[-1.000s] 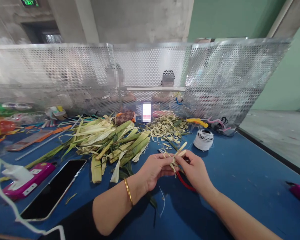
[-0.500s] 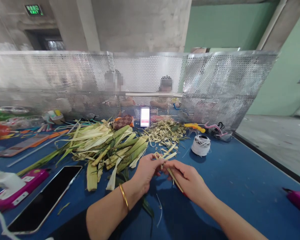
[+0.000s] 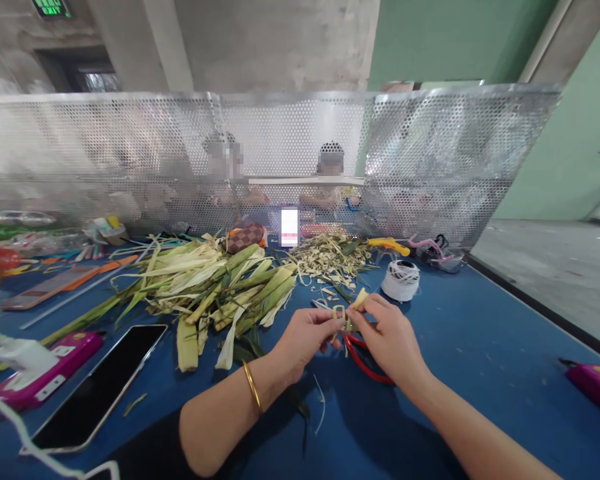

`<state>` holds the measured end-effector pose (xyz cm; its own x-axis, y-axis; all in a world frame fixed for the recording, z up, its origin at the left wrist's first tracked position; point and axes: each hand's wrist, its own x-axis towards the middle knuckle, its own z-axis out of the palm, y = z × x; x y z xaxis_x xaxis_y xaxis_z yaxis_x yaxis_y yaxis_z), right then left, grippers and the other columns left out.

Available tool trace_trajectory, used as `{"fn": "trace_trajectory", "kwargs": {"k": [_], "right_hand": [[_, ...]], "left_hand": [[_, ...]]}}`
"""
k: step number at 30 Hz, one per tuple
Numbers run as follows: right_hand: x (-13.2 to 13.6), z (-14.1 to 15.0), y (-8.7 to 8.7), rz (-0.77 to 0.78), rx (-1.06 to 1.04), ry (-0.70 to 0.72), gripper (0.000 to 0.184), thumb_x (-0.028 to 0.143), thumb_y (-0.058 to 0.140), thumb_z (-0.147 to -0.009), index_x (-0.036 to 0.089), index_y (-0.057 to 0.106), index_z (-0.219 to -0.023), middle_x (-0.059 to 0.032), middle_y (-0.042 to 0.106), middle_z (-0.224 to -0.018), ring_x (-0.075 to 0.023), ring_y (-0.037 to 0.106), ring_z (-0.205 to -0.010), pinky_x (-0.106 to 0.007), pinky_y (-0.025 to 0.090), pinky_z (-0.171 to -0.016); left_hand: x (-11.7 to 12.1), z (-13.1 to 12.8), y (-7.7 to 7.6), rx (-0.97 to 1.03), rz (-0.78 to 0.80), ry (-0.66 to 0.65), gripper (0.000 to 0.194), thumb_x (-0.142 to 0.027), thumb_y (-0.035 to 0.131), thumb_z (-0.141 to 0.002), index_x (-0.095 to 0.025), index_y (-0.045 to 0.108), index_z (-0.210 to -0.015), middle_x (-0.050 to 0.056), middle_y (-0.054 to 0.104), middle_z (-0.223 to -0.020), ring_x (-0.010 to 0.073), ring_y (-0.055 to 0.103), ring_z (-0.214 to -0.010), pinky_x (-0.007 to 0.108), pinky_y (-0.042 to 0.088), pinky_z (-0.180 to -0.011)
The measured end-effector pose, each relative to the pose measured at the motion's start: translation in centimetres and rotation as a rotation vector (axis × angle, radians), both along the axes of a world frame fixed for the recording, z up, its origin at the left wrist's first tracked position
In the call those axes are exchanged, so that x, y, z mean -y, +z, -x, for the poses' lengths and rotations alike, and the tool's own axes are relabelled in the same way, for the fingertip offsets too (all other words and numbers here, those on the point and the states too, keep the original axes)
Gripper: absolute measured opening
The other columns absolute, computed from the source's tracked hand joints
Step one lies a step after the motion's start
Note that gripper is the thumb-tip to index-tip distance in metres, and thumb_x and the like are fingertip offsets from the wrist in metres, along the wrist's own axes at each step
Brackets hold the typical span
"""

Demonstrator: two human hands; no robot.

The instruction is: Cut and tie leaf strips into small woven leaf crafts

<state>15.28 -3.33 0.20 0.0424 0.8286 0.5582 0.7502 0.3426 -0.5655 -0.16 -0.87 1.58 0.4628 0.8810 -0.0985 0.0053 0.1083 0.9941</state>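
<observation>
My left hand (image 3: pixel 307 341) pinches a small folded piece of corn husk strip (image 3: pixel 339 311) between thumb and fingers, and a gold bangle circles its wrist. Right beside it, my right hand (image 3: pixel 393 333) closes on a pale husk strip end (image 3: pixel 361 299) of what looks like the same piece. The fingertips of both hands almost meet, hiding part of the strip. Below my right hand a red loop handle (image 3: pixel 367 365) lies on the blue table; the rest of that tool is mostly covered. A heap of corn husks (image 3: pixel 215 287) spreads to the left of my hands.
Husk scraps (image 3: pixel 333 257) lie piled beyond my hands, with a spool of white string (image 3: pixel 401 281) to their right. A phone (image 3: pixel 97 387) and a magenta power strip (image 3: pixel 50 367) lie at left. A perforated metal screen (image 3: pixel 290 133) borders the far side; people sit behind it.
My right hand has lifted and turned, with its fingers now at the strip's upper end. The strip now shows as a small folded loop. The red handle has come into view.
</observation>
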Motion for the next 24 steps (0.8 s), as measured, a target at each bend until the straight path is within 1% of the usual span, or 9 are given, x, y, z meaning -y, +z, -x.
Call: {"fn": "trace_trajectory", "kwargs": {"k": [3, 5, 8, 10, 12, 15, 18, 20, 24], "right_hand": [[-0.3, 0.0, -0.4, 0.100, -0.100, -0.002, 0.023, 0.031, 0.051, -0.085, 0.020, 0.060, -0.067, -0.0040, 0.064, -0.078, -0.0185, 0.059, -0.072, -0.029, 0.043, -0.065], [-0.4, 0.1, -0.6, 0.164, -0.168, 0.009, 0.022, 0.033, 0.053, -0.083, 0.020, 0.060, -0.066, -0.0033, 0.065, -0.075, -0.0184, 0.060, -0.072, -0.029, 0.043, -0.065], [-0.5, -0.2, -0.4, 0.172, -0.199, 0.058, 0.022, 0.034, 0.053, -0.084, 0.020, 0.063, -0.070, -0.0032, 0.067, -0.076, -0.0187, 0.061, -0.073, -0.029, 0.045, -0.068], [-0.5, -0.6, 0.0, 0.073, -0.131, 0.079, 0.022, 0.032, 0.050, -0.087, 0.021, 0.066, -0.080, -0.0047, 0.068, -0.084, -0.0195, 0.062, -0.079, -0.031, 0.046, -0.072], [-0.4, -1.2, 0.7, -0.083, 0.011, 0.063, 0.020, 0.029, 0.049, -0.090, 0.022, 0.068, -0.087, -0.0057, 0.069, -0.090, -0.0203, 0.063, -0.086, -0.033, 0.045, -0.078], [-0.2, -1.6, 1.4, -0.295, 0.271, 0.041, 0.015, 0.026, 0.053, -0.089, 0.022, 0.067, -0.088, -0.0052, 0.069, -0.090, -0.0205, 0.062, -0.089, -0.037, 0.042, -0.084], [-0.1, -1.3, 1.4, -0.393, 0.468, 0.061, 0.013, 0.021, 0.054, -0.089, 0.021, 0.067, -0.085, -0.0034, 0.069, -0.088, -0.0185, 0.062, -0.085, -0.039, 0.037, -0.091], [-0.1, -0.9, 1.3, -0.440, 0.546, 0.059, 0.017, 0.016, 0.052, -0.089, 0.021, 0.066, -0.080, -0.0017, 0.069, -0.084, -0.0165, 0.061, -0.081, -0.038, 0.034, -0.095], [0.2, -0.6, 1.2, -0.552, 0.679, 0.031, 0.023, 0.010, 0.049, -0.089, 0.021, 0.066, -0.077, -0.0017, 0.069, -0.082, -0.0150, 0.058, -0.078, -0.035, 0.033, -0.094]], "left_hand": [[0.3, -0.2, 0.1, -0.013, 0.014, -0.016, 0.020, -0.031, 0.071, -0.064, -0.013, 0.070, -0.069, -0.001, 0.057, -0.057, 0.0061, 0.045, -0.049, 0.020, 0.028, -0.047], [0.5, -0.4, 0.1, -0.034, 0.021, 0.012, 0.015, -0.026, 0.073, -0.061, -0.013, 0.070, -0.068, -0.002, 0.056, -0.055, 0.0055, 0.043, -0.047, 0.020, 0.028, -0.047], [0.4, -0.5, -0.2, -0.038, 0.043, 0.067, 0.010, -0.021, 0.070, -0.062, -0.012, 0.069, -0.065, 0.000, 0.060, -0.056, 0.0051, 0.043, -0.046, 0.020, 0.027, -0.046], [0.1, -0.4, -0.3, 0.004, 0.078, 0.099, 0.010, -0.021, 0.069, -0.064, -0.012, 0.068, -0.065, 0.003, 0.065, -0.063, 0.0054, 0.046, -0.047, 0.020, 0.028, -0.045], [-0.3, -0.1, -0.3, 0.078, 0.143, 0.136, 0.012, -0.024, 0.070, -0.065, -0.012, 0.067, -0.066, 0.005, 0.068, -0.069, 0.0061, 0.048, -0.050, 0.019, 0.030, -0.046], [-0.8, 0.4, 0.0, 0.167, 0.242, 0.165, 0.015, -0.027, 0.072, -0.066, -0.014, 0.065, -0.068, 0.005, 0.069, -0.072, 0.0066, 0.050, -0.053, 0.019, 0.032, -0.047], [-0.8, 0.6, 0.1, 0.204, 0.283, 0.151, 0.011, -0.023, 0.070, -0.067, -0.013, 0.066, -0.069, 0.003, 0.066, -0.070, 0.0061, 0.050, -0.053, 0.018, 0.033, -0.047], [-0.8, 0.6, 0.1, 0.215, 0.299, 0.131, 0.009, -0.021, 0.068, -0.068, -0.012, 0.067, -0.071, 0.002, 0.064, -0.068, 0.0064, 0.051, -0.054, 0.018, 0.035, -0.048], [-0.6, 0.3, -0.1, 0.204, 0.313, 0.145, 0.013, -0.021, 0.070, -0.065, -0.012, 0.067, -0.075, 0.004, 0.066, -0.072, 0.0114, 0.060, -0.064, 0.021, 0.044, -0.057]]}}
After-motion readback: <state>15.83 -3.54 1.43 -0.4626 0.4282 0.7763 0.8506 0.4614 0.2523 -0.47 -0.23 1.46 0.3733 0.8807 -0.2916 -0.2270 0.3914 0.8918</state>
